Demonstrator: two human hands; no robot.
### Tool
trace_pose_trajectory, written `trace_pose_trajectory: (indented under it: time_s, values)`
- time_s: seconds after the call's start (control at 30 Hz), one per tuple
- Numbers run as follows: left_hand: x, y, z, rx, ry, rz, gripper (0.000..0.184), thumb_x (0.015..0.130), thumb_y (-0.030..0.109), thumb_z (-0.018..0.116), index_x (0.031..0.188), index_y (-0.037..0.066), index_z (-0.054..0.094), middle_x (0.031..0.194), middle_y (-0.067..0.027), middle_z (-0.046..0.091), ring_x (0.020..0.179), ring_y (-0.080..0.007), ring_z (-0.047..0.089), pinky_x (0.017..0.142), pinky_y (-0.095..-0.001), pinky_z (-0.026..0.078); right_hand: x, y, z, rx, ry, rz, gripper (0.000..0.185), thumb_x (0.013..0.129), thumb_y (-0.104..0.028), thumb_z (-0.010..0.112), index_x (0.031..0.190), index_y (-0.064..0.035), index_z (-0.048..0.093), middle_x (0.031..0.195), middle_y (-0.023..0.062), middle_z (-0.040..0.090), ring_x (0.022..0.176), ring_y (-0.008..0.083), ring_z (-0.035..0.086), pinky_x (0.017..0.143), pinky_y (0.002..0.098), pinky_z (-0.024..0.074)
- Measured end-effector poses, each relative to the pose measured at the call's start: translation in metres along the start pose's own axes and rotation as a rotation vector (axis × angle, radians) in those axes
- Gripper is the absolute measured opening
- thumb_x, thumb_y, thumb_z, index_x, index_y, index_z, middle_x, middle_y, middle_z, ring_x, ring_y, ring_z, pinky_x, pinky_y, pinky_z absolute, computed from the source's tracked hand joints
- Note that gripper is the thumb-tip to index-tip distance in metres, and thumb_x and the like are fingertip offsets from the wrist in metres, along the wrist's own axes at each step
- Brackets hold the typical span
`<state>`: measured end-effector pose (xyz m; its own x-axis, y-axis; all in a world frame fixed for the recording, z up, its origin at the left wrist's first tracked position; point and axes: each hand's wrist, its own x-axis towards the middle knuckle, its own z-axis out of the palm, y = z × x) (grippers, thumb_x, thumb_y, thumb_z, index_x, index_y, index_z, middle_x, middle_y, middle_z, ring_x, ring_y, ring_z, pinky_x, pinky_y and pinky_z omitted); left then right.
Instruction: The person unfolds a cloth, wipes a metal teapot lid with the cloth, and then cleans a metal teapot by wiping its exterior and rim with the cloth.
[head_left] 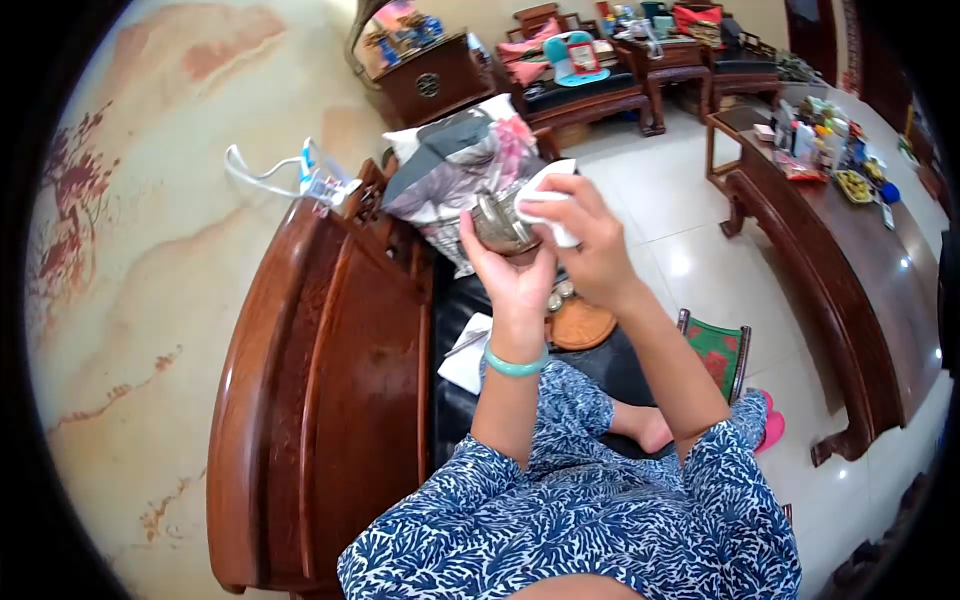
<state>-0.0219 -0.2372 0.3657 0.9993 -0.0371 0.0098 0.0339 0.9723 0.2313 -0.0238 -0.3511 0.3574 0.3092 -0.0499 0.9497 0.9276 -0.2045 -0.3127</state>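
Observation:
My left hand (518, 280), with a pale green bangle at its wrist, cups a small grey metallic pot (500, 222) from below. The pot's surface looks patterned, and my fingers hide part of it. In my right hand (592, 235) is a folded white tissue (548, 195), pressed against the pot's right side. Below my hands, a round wooden tray (585, 325) lies on the black seat, with several small silvery cups (562, 293) at its edge. A white sheet or cloth (462, 368) rests on the seat left of the tray.
A carved wooden bench back (330, 370) rises on my left, with a floral cushion (465, 160) at the far end. To the right stands a long wooden table (850, 270) bearing bottles and small items. A green folding stool (715, 350) is beside the seat.

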Motion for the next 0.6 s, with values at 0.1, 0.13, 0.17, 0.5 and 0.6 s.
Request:
trace_pose_trajectory:
  time_s: [0.1,0.13,0.17,0.5,0.6]
  values:
    - [-0.01,0.001,0.004,-0.069,-0.072,-0.051,0.049,0.086,0.048,0.058,0.118,0.011,0.057,0.117,-0.0103,0.06,0.11,-0.0285,0.055,0.098,-0.0467,0.044,0.006,0.017,0.005,-0.001,0.095,0.105,0.02,0.079,-0.003,0.065,0.098,-0.0061,0.067,0.102,0.014,0.061,0.095,0.0302,0.061,0.08,0.0361,0.0495]
    - [-0.013,0.0,0.007,-0.054,-0.06,-0.036,0.05,0.086,0.048,0.057,0.119,0.011,0.056,0.119,-0.0106,0.059,0.111,-0.0291,0.054,0.099,-0.0477,0.043,0.007,0.015,0.011,0.029,0.109,0.191,0.018,0.081,-0.005,0.065,0.098,-0.0056,0.067,0.103,0.0135,0.061,0.095,0.03,0.061,0.08,0.0358,0.0493]
    - [-0.014,-0.001,0.007,-0.022,-0.045,0.026,0.052,0.087,0.05,0.055,0.122,0.011,0.054,0.122,-0.011,0.058,0.112,-0.0292,0.054,0.1,-0.0472,0.042,0.007,0.009,0.015,0.02,0.112,0.169,0.019,0.08,-0.004,0.065,0.098,-0.0058,0.067,0.104,0.0133,0.06,0.096,0.0305,0.061,0.081,0.0361,0.0493]
    - [-0.024,-0.001,0.0,-0.043,-0.065,0.011,0.046,0.086,0.045,0.058,0.117,0.012,0.058,0.119,-0.01,0.06,0.11,-0.0267,0.056,0.1,-0.0458,0.043,0.0,0.005,0.007,-0.048,0.114,0.125,0.026,0.073,0.004,0.062,0.097,-0.0061,0.066,0.104,0.0138,0.059,0.096,0.0307,0.059,0.08,0.0368,0.0496]
    - [-0.009,0.01,-0.022,-0.033,-0.076,0.051,0.048,0.085,0.047,0.06,0.112,0.007,0.059,0.107,-0.0098,0.064,0.095,-0.0241,0.063,0.085,-0.0366,0.054,-0.003,-0.027,0.014,-0.088,0.03,-0.054,0.028,0.071,0.005,0.062,0.095,-0.0068,0.066,0.103,0.0138,0.059,0.097,0.032,0.058,0.082,0.0381,0.0484]
